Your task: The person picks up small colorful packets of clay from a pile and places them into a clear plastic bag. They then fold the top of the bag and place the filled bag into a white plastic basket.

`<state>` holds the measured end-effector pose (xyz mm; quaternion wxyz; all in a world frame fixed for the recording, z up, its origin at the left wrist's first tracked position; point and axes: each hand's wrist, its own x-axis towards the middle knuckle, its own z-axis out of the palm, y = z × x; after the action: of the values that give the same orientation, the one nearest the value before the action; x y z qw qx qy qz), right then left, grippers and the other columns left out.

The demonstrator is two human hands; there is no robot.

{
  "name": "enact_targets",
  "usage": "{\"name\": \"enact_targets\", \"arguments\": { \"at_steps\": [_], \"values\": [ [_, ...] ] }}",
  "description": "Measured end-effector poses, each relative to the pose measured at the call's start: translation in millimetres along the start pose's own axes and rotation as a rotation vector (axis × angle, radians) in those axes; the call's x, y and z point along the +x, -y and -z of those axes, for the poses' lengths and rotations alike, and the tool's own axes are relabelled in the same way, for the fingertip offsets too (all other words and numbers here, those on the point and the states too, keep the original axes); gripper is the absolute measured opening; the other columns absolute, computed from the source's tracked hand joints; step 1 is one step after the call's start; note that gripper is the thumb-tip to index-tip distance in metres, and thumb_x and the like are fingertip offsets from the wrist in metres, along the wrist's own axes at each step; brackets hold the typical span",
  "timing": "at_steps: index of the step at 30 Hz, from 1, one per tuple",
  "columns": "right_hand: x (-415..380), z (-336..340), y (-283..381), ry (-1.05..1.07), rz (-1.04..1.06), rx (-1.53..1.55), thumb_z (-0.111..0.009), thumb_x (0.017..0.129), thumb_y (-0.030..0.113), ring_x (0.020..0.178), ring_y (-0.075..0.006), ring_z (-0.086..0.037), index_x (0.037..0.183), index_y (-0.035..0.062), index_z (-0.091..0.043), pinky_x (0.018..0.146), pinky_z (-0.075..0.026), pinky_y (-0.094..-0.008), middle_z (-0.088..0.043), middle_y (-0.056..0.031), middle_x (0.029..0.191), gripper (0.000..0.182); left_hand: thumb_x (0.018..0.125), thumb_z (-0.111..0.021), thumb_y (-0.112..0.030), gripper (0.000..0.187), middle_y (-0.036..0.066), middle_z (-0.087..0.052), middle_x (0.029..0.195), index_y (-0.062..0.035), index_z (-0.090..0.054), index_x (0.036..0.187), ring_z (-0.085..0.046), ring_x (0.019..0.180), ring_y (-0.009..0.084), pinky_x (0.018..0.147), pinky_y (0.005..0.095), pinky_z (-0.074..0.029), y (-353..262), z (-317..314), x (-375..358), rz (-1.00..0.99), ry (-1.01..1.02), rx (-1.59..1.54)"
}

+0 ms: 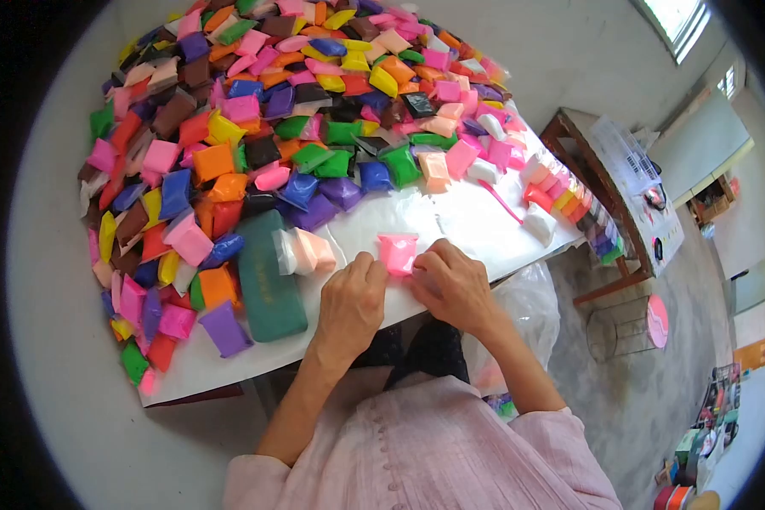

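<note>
A small bright pink packet [398, 253] in clear plastic is held upright between my two hands at the table's front edge. My left hand [354, 297] is closed, its fingertips pinching at the packet's left side. At the lower right corner of the packet, my right hand [455, 285] is also closed, thumb and fingers pressed together. Left of my left hand lies a peach packet [313, 252] with a loose clear plastic end. It rests against a dark green oblong case [270, 276].
A large heap of coloured packets [255, 110] covers the table's back and left. A pink stick [500, 201] and a row of packets [561, 191] lie to the right. A clear plastic bag [527, 310] hangs below the edge. Beyond stand a stool [657, 321] and another table [603, 187].
</note>
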<state>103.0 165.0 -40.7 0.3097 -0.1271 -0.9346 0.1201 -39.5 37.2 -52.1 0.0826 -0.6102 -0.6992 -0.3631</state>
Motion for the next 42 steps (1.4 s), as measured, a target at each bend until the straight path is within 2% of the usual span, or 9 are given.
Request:
{"name": "enact_targets", "arguments": {
  "at_steps": [11, 14, 17, 18, 23, 30, 37, 38, 42],
  "values": [
    [-9.7, 6.9, -0.2, 0.080, 0.115, 0.017, -0.068, 0.075, 0.014, 0.073, -0.0262, -0.058, 0.086, 0.0058, -0.057, 0.062, -0.046, -0.0399, -0.054, -0.0077, 0.083, 0.017, 0.081, -0.059, -0.001, 0.008, 0.015, -0.050, 0.081, -0.0014, -0.054, 0.087, -0.057, 0.073, 0.0335, 0.065, 0.0420, -0.046, -9.4, 8.7, -5.2, -0.095, 0.090, 0.086],
    [-2.5, 20.7, 4.1, 0.018, 0.096, -0.061, -0.068, 0.075, 0.015, 0.097, -0.0296, -0.060, 0.102, 0.0031, -0.061, 0.083, -0.047, -0.0446, -0.061, -0.0111, 0.105, 0.031, 0.080, -0.058, 0.000, 0.009, 0.015, -0.050, 0.082, -0.0008, -0.053, 0.087, -0.056, 0.075, 0.0330, 0.068, 0.0421, -0.047, -12.7, 10.1, -6.5, -0.142, 0.086, 0.061],
    [6.1, 15.0, -1.5, 0.152, 0.283, -0.066, -0.067, 0.076, 0.016, 0.123, -0.0318, -0.050, 0.123, 0.0004, -0.056, 0.104, -0.037, -0.0513, -0.055, -0.0136, 0.131, 0.051, 0.075, -0.057, 0.000, 0.014, 0.012, -0.049, 0.083, -0.0022, -0.050, 0.087, -0.056, 0.079, 0.0276, 0.071, 0.0383, -0.047, -12.5, 6.0, -7.7, -0.147, 0.048, 0.119],
    [5.0, 6.6, -1.7, 0.199, 0.261, 0.023, -0.065, 0.079, 0.017, 0.134, -0.0301, -0.042, 0.133, 0.0003, -0.051, 0.114, -0.025, -0.0546, -0.049, -0.0131, 0.140, 0.059, 0.075, -0.057, 0.000, 0.015, 0.012, -0.049, 0.083, -0.0020, -0.050, 0.088, -0.056, 0.079, 0.0280, 0.072, 0.0386, -0.047, -11.6, 5.2, -8.4, -0.134, 0.038, 0.119],
    [3.9, 2.8, 1.8, 0.238, 0.225, -0.068, -0.063, 0.084, 0.018, 0.132, -0.0303, -0.043, 0.134, 0.0008, -0.050, 0.113, -0.025, -0.0552, -0.048, -0.0122, 0.140, 0.055, 0.084, -0.061, -0.001, 0.009, 0.015, -0.049, 0.083, -0.0005, -0.054, 0.089, -0.055, 0.078, 0.0334, 0.071, 0.0422, -0.047, -12.4, 3.8, -11.9, -0.032, -0.003, 0.027],
    [3.7, 1.6, -2.0, 0.247, 0.266, 0.027, -0.064, 0.087, 0.022, 0.132, -0.0302, -0.043, 0.135, 0.0047, -0.051, 0.112, -0.024, -0.0566, -0.047, -0.0113, 0.142, 0.053, 0.082, -0.064, -0.002, 0.014, 0.015, -0.049, 0.084, 0.0004, -0.055, 0.092, -0.055, 0.079, 0.0347, 0.071, 0.0431, -0.046, -11.7, 3.1, -12.8, -0.004, -0.005, 0.005],
    [0.5, 12.8, -5.1, 0.128, 0.166, 0.170, -0.076, 0.076, 0.031, 0.132, -0.0316, -0.042, 0.136, 0.0035, -0.049, 0.113, -0.026, -0.0524, -0.047, -0.0135, 0.143, 0.071, 0.081, -0.062, -0.001, 0.015, 0.015, -0.049, 0.085, 0.0007, -0.055, 0.094, -0.055, 0.080, 0.0349, 0.072, 0.0436, -0.046, -12.0, 5.9, -14.7, -0.003, 0.014, 0.010],
    [-0.5, 14.7, -1.3, 0.003, 0.134, 0.133, -0.081, 0.070, 0.029, 0.118, -0.0303, -0.052, 0.121, 0.0045, -0.057, 0.104, -0.035, -0.0481, -0.056, -0.0128, 0.127, 0.061, 0.081, -0.062, -0.001, 0.015, 0.015, -0.049, 0.085, 0.0006, -0.055, 0.094, -0.055, 0.081, 0.0348, 0.072, 0.0436, -0.046, -12.1, 5.2, -14.8, 0.001, 0.020, 0.015],
    [-4.8, 3.5, 1.9, -0.102, 0.229, 0.023, -0.081, 0.063, 0.017, 0.075, -0.0235, -0.051, 0.086, 0.0106, -0.056, 0.073, -0.038, -0.0396, -0.053, -0.0040, 0.084, 0.035, 0.081, -0.061, 0.000, 0.015, 0.015, -0.049, 0.084, 0.0006, -0.055, 0.094, -0.055, 0.079, 0.0341, 0.072, 0.0431, -0.046, -11.3, 4.3, -14.9, -0.035, -0.008, 0.025]
  ]
}}
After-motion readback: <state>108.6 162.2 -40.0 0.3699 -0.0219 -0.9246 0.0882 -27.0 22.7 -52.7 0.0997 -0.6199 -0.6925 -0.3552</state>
